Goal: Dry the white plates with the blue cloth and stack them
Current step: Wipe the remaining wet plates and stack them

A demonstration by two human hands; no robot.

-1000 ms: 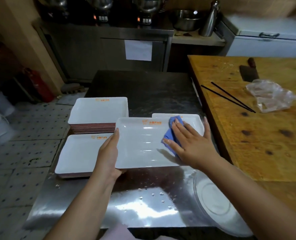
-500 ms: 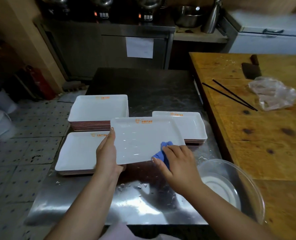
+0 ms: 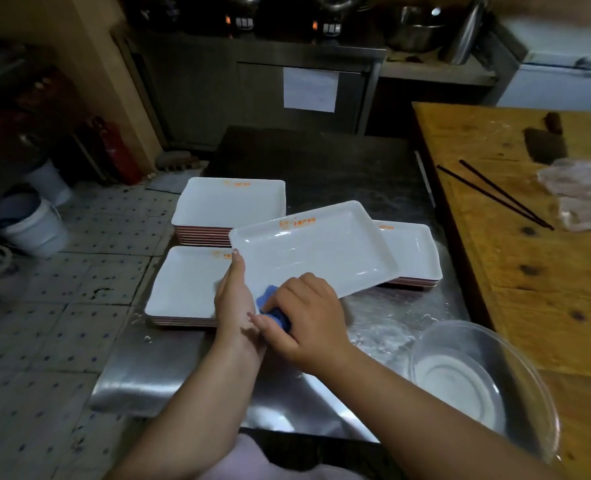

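Gripping blue cloth [image 3: 272,308] — right hand [image 3: 308,317] | left hand [image 3: 233,299] holds plate [image 3: 315,251] (tilted)

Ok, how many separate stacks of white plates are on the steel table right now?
3. One far left, one near left, one at right partly hidden behind the held plate. The plates in each stack cannot be counted.
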